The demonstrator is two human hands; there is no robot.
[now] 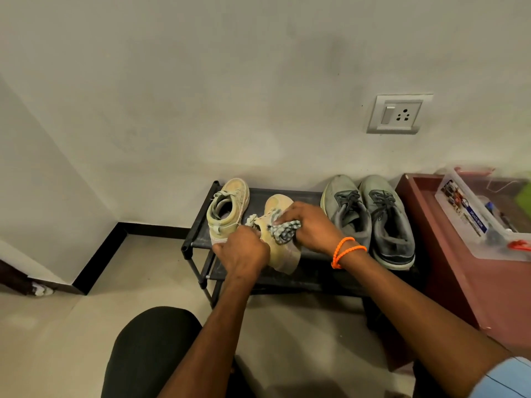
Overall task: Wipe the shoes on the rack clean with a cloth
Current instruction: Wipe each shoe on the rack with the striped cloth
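A low black shoe rack (198, 225) stands against the wall. My left hand (244, 251) grips a pale beige sneaker (283, 254) at its heel side, tilted above the top shelf. My right hand (310, 228) holds a checked grey-white cloth (284, 229) bunched against the sneaker's opening. The matching beige sneaker (228, 209) stands on the rack's left end. Two grey sneakers (370, 216) stand side by side on the right end.
A maroon cabinet (448, 254) adjoins the rack on the right and carries a clear plastic box (485, 214) of small items. A wall socket (398, 114) sits above. My knee (155, 351) in black fabric is in front, over beige floor tiles.
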